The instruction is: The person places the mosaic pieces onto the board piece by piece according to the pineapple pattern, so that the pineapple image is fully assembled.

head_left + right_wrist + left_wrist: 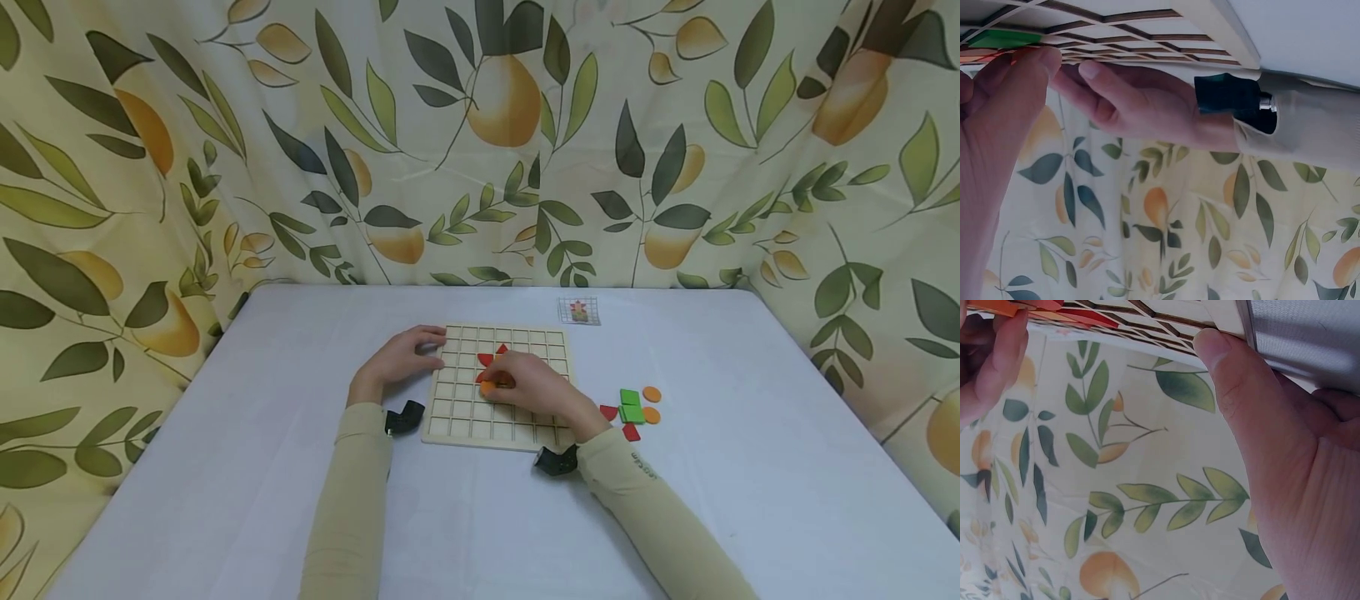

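Resting on the left rim of the pale wooden grid board [457, 417], your left hand [401, 360] lies with fingers relaxed, holding nothing. Your right hand [528, 383] reaches palm-down over the board's middle, fingertips pinching a small orange round piece [487, 387] just below the red wedge pieces [486, 359]. Spare green, orange and red pieces [633, 410] lie on the white table [750, 467] right of the board.

One gridded board [497, 383] lies on the bench [300, 467], with one small pattern card [578, 311] behind it. Beside the board lie two green squares [631, 404], two orange discs [652, 403] and two red pieces [619, 422]; on the board show at least two red pieces [492, 356] and one orange disc [487, 387]
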Demonstrator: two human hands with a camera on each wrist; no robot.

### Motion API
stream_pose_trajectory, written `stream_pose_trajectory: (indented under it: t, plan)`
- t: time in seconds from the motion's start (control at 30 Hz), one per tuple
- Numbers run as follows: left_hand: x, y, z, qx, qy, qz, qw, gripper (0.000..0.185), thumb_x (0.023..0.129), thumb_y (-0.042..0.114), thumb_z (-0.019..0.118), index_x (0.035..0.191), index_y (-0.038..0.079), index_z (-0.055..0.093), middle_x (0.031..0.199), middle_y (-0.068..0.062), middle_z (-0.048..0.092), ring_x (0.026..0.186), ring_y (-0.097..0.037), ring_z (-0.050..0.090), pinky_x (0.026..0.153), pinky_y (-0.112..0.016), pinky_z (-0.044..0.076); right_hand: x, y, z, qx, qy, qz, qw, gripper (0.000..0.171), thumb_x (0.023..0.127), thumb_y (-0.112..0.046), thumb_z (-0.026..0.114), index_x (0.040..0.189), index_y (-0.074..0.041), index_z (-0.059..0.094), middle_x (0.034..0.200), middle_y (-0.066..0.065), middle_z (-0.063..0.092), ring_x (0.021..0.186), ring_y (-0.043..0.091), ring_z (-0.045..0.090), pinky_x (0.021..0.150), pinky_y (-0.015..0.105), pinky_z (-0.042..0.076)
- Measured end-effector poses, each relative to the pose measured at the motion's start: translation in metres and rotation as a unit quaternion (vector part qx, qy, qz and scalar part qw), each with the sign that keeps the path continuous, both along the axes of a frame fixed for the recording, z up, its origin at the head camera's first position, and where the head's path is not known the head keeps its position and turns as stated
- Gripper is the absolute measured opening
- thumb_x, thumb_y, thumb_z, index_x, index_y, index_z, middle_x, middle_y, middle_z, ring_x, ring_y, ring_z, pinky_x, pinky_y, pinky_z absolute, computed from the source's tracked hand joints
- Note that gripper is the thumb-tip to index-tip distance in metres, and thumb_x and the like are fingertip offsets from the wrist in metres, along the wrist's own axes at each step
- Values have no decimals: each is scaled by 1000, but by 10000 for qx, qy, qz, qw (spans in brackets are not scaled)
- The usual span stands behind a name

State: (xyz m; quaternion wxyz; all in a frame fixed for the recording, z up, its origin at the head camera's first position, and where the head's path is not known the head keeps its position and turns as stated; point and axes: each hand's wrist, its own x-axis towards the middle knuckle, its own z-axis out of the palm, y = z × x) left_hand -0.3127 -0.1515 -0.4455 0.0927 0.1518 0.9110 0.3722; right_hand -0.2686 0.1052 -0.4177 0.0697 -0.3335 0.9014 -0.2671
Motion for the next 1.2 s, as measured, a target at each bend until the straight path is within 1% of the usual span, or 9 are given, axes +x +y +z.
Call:
stream_pose_trajectory:
  t: [0.13,0.4,0.5,0.6,0.73,0.83,1.0,1.1,1.2]
  plan:
    - [1,0,0,-13,18,-36,10000,45,84,31,65,127,18,56,140,11,42,136,-14,29,113,-38,24,0,-2,-1,58,9,53,10000,21,84,-28,66,103,-18,69,95,-8,64,87,11,54,81,27,46]
    - [3,1,1,33,36,-69,10000,45,84,29,65,127,16,56,140,9,42,136,-16,29,113,-40,24,1,-3,-2,77,14,163,9998,18,85,-26,66,101,-18,69,94,-8,65,87,12,56,81,27,47]
    - [3,1,1,38,19,-55,10000,45,84,29,66,127,17,56,140,9,42,136,-16,29,113,-40,24,1,1,2,-23,-85,75,9999,19,84,-26,67,101,-19,69,95,-7,65,87,13,55,80,29,47]
    - [2,2,2,86,-5,-20,10000,45,84,29,66,126,16,57,140,8,42,136,-17,29,113,-40,24,0,12,7,-85,3,-157,9998,19,84,-25,67,101,-17,69,95,-6,64,85,13,54,78,29,47]
    - [1,2,0,152,-30,40,9999,45,83,29,67,124,14,58,140,7,43,136,-17,29,114,-38,24,-4,42,15,-48,48,-605,9981,22,84,-23,67,103,-13,68,94,-3,64,80,15,53,72,28,47]
    - [0,1,-1,138,-19,66,9999,44,83,28,67,124,15,58,140,8,42,137,-16,29,113,-38,24,-6,76,23,63,-52,-1098,9939,26,85,-24,65,108,-12,66,98,-1,64,83,18,50,71,29,45]
    - [1,1,-1,192,-50,33,9998,46,84,28,67,126,14,57,141,7,42,137,-17,29,113,-38,23,-8,141,30,325,-334,-1923,9802,34,87,-29,63,115,-11,62,110,6,61,94,23,47,73,30,44]
    - [2,2,0,247,-76,41,9997,47,83,27,67,127,13,56,141,7,42,137,-17,29,113,-38,23,-5,174,32,491,-561,-2176,9732,39,87,-31,62,119,-9,59,115,11,58,100,26,46,76,34,46]
    - [1,2,0,215,-55,65,9997,46,83,28,67,126,14,56,141,7,42,137,-17,29,113,-38,24,-3,196,31,611,-724,-2186,9712,42,87,-33,62,120,-8,58,112,12,59,99,27,48,78,37,47]
